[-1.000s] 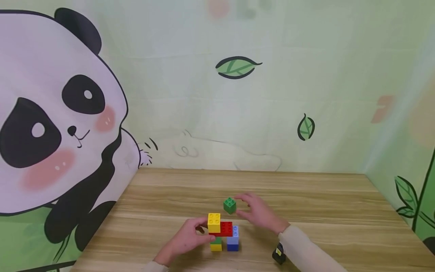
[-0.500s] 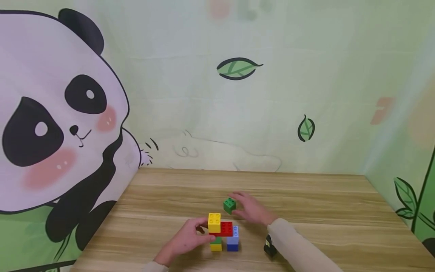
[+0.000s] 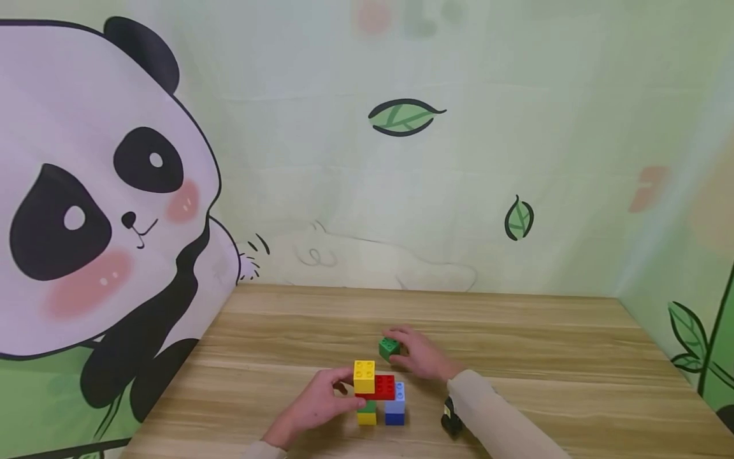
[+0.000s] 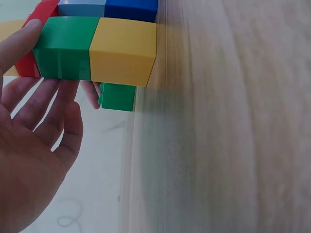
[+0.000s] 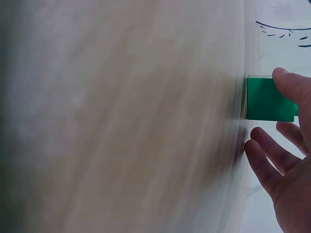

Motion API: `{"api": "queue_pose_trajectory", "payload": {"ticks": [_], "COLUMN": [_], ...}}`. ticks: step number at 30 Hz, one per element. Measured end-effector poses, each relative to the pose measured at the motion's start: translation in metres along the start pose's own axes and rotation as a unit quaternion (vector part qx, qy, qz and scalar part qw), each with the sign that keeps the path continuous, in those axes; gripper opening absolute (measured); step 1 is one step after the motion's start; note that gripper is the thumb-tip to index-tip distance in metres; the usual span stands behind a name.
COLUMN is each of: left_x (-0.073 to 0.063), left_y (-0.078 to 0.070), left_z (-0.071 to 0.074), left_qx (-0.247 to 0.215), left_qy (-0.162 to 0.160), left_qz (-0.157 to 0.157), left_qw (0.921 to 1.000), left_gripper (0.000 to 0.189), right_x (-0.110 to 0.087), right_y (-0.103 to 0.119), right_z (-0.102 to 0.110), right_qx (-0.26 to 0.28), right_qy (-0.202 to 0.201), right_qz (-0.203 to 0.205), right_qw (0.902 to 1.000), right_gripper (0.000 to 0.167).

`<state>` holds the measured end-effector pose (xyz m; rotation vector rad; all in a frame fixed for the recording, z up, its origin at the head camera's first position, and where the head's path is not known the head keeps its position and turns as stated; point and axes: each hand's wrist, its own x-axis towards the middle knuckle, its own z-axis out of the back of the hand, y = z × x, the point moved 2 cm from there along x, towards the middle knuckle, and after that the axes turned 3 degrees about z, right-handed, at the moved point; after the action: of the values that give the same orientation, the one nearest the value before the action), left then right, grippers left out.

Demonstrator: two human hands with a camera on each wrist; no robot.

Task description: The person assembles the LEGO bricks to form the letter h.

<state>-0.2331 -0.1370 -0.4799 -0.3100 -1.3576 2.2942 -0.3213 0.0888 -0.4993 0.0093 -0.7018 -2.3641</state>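
Note:
My left hand (image 3: pixel 318 401) grips the left side of a toy brick structure, thumb in front and fingers behind. A yellow brick (image 3: pixel 364 376) sits atop its red brick (image 3: pixel 385 387), which bridges two legs. One leg has a green brick (image 4: pixel 68 48) over a yellow brick (image 4: pixel 121 51); the other stacks a light blue brick (image 3: pixel 394 407) on a dark blue brick (image 3: pixel 394 419). Behind the structure, my right hand (image 3: pixel 421 354) pinches a loose green brick (image 5: pixel 267 99) low at the tabletop. Its thumb lies on the near face, with the forefinger at the far side.
The wood-grain table (image 3: pixel 275 331) reaches back to a wall cloth (image 3: pixel 344 191) printed with leaves and a panda (image 3: pixel 189 268). A small black device (image 3: pixel 451 417) shows beside the right sleeve (image 3: pixel 499 408).
My right hand has moved left to the loose green brick and closed its thumb and finger on it; the brick has turned slightly. My left hand stays on the structure.

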Motion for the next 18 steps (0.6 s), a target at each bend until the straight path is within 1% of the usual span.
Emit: {"api": "queue_pose_trajectory", "payload": {"ticks": [4, 12, 18], "left_x": [0.0006, 0.0021, 0.0040], "left_y": [-0.0015, -0.0032, -0.0024], "left_z": [-0.0004, -0.0028, -0.0044], "left_qx": [0.002, 0.003, 0.004], "left_qy": [0.000, -0.004, -0.011], "left_qz": [-0.007, -0.030, -0.032], "left_qw": [1.0000, 0.9995, 0.9994], "left_gripper": [0.036, 0.033, 0.032], "right_x": [0.0000, -0.0005, -0.0033], "right_y": [0.0027, 0.0025, 0.0017], "right_z": [0.0007, 0.0012, 0.0033], "right_qx": [0.008, 0.038, 0.047], "right_qy": [-0.002, -0.011, -0.022], "right_qz": [-0.004, -0.020, -0.026], "right_qw": [1.0000, 0.9990, 0.9983], "right_gripper": [0.049, 0.040, 0.033]}}
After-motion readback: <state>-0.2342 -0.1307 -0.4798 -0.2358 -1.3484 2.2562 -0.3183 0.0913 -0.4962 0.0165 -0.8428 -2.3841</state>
